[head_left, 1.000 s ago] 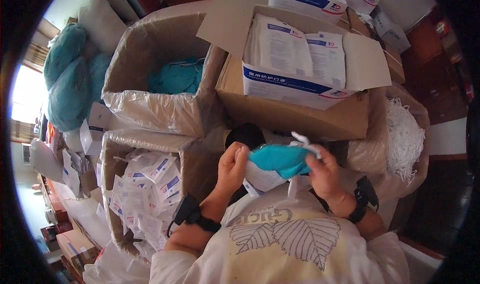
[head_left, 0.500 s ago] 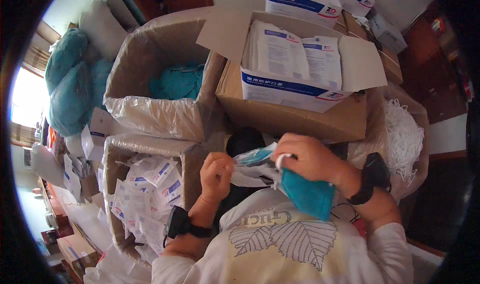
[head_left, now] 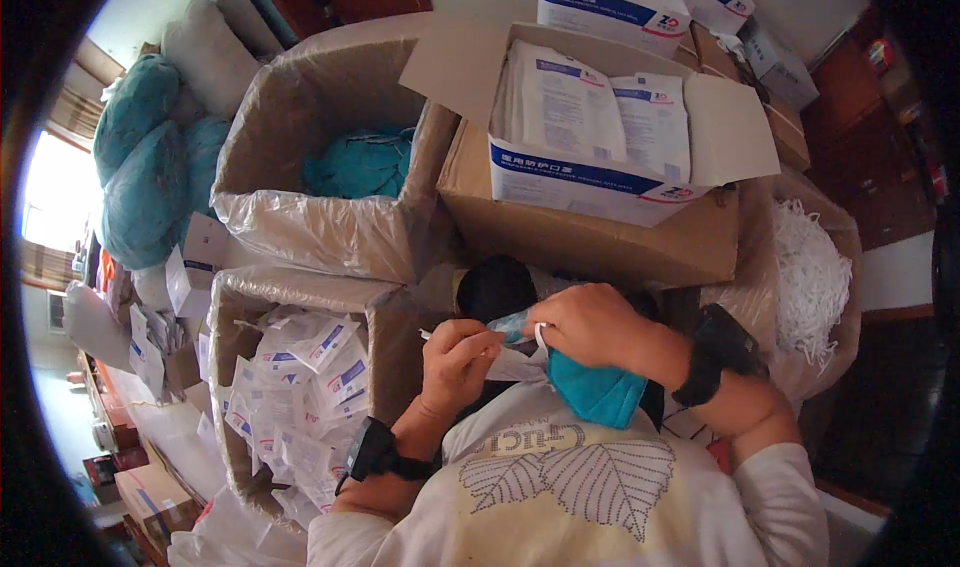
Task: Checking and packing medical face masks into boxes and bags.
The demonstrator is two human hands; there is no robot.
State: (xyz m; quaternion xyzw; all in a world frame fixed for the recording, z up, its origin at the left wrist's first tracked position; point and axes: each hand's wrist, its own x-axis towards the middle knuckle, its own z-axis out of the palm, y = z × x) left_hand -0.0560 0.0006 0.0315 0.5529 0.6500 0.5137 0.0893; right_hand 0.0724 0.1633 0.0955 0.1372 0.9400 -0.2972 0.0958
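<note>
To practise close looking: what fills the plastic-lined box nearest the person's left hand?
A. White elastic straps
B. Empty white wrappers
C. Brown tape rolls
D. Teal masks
B: the lined box beside the left hand is piled with white wrappers; the teal masks lie in the box behind it.

Support surface is hidden under packed boxes; can't tell if floor or worktop. Cardboard box lined with clear plastic (head_left: 330, 227) at far left holds teal masks (head_left: 360, 162). Near left, a second lined box (head_left: 235, 307) is full of empty white wrappers (head_left: 300, 387). Large brown carton (head_left: 590, 237) at centre carries an open white box of packets (head_left: 600, 137). Right side: plastic-lined bin of white straps (head_left: 810, 277).
</note>
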